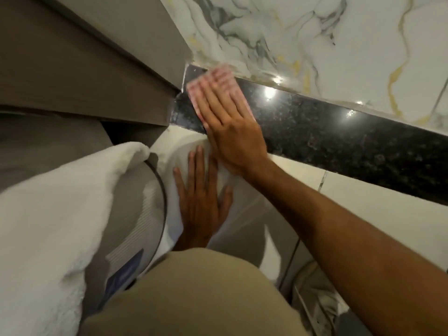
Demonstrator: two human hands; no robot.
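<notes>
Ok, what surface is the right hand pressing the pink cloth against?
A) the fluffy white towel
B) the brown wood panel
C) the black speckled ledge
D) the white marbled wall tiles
C: the right hand lies flat, fingers straight, on the pink cloth, which sits on the black speckled ledge near its left end.

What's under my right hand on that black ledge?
A pink checked cloth, pressed flat by the right hand onto the black granite ledge. Only the part of the cloth sticking out past the hand shows; the rest, and the ledge beneath it, are covered.
</notes>
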